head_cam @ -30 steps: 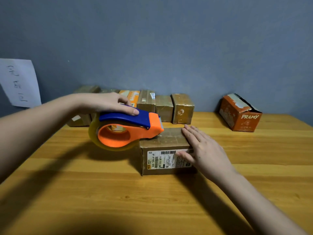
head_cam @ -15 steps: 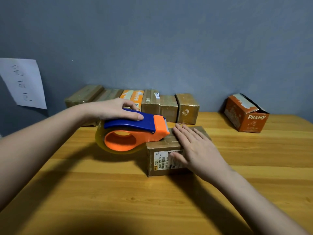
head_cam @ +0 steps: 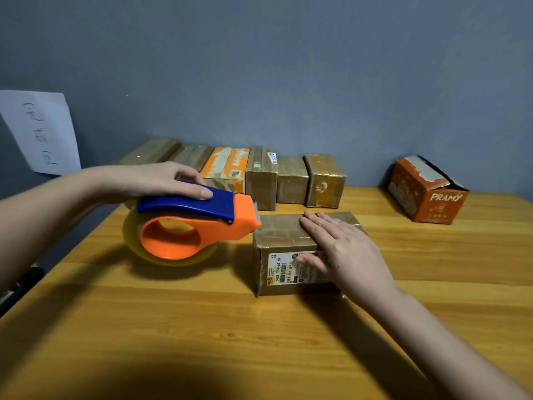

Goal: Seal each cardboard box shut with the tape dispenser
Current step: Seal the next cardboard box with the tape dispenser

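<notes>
A paper sheet (head_cam: 40, 132) hung on the wall. The left hand (head_cam: 150, 180) kept its grip around the tape dispenser (head_cam: 190, 223), nose at the box (head_cam: 291, 249) mid-table (head_cam: 202, 327); the right hand (head_cam: 343, 252) lay flat on it. A row of boxes (head_cam: 259, 177) blocked the back edge, an orange box (head_cam: 425, 192) far right.

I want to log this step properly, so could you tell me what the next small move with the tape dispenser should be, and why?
Probably draw the tape dispenser away past the box edge and down its left side. The left hand grips the handle with the blade end at the top's left edge, while the right hand lies flat on the top, steadying it.
</notes>
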